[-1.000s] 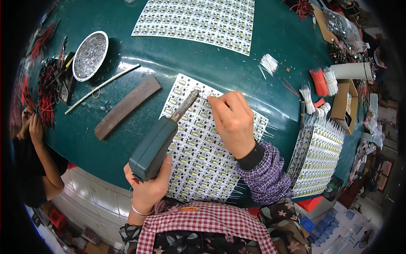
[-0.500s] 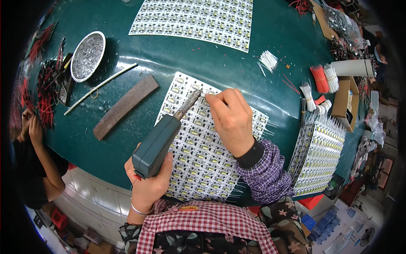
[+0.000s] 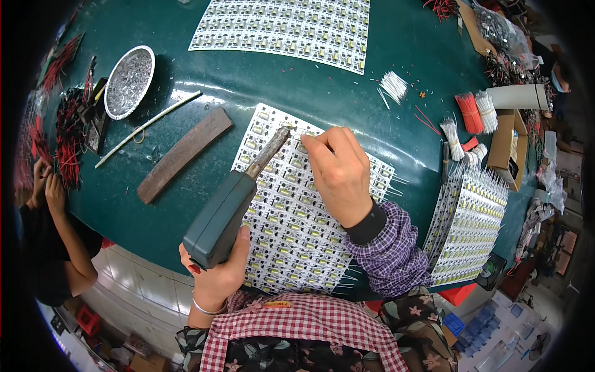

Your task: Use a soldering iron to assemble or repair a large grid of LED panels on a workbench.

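Observation:
My left hand (image 3: 222, 276) is wrapped round the dark green handle of a soldering gun (image 3: 218, 214). Its metal tip touches or hovers just over the upper part of a white circuit board panel (image 3: 291, 232) in front of me. Beside that tip, my right hand (image 3: 339, 173) pinches what looks like a thin white wire (image 3: 298, 132), mostly hidden by the fingers and hard to see against the panel. Rows of small yellow-white components cover the panel, and white wire ends stick out from its right edge.
Another panel (image 3: 285, 31) lies at the far side. To the left are a curved brown bar (image 3: 185, 155), a white stick (image 3: 149, 129) and a bowl of metal bits (image 3: 129, 84). Wired panels (image 3: 468, 229) stand at right near wire bundles (image 3: 469, 115). A co-worker's hands (image 3: 46, 186) are far left.
The soldering gun and my left hand have shifted slightly left and down, the tip drawing a little away from my right fingertips. My right hand has barely moved.

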### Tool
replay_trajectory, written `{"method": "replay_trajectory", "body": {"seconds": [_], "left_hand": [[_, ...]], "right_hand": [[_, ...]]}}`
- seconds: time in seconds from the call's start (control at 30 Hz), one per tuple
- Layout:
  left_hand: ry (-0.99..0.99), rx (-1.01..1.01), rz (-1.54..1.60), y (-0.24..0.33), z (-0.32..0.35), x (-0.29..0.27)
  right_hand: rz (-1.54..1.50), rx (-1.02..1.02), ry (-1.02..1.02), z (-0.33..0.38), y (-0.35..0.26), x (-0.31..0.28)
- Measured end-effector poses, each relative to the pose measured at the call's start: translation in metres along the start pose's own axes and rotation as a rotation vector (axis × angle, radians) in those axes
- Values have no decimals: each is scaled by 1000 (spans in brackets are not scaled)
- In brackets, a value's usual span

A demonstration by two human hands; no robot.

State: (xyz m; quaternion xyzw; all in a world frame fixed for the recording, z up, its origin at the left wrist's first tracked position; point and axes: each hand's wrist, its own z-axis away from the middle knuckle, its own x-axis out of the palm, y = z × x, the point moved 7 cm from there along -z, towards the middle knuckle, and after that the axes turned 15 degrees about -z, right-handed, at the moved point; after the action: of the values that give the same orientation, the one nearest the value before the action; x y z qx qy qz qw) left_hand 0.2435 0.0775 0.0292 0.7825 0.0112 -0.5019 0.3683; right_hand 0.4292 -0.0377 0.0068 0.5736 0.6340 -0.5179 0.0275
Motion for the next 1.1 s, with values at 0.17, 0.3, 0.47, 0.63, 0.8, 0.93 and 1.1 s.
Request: {"method": "replay_trajectory", "body": {"seconds": [0.17,0.3,0.47,0.63,0.8,0.93,1.1], "left_hand": [[-2,-50,-15,-1,4,-4],[12,-82,55,-3,3,-3],[4,-172,145,-7,3,-5],[6,-190,170,-8,4,-5],[-7,-185,156,-7,5,-5],[-7,-162,167,-5,3,-5],[-18,-189,191,-6,3,-5]], "right_hand": [[-1,2,0,-1,-5,-6],[26,-45,18,1,-12,-11],[-2,-40,15,3,-7,-6],[-23,-20,3,5,-4,-4],[-40,-11,11,4,-5,-4],[-49,-19,15,5,-3,-4],[-47,-11,2,5,-4,-2]]}}
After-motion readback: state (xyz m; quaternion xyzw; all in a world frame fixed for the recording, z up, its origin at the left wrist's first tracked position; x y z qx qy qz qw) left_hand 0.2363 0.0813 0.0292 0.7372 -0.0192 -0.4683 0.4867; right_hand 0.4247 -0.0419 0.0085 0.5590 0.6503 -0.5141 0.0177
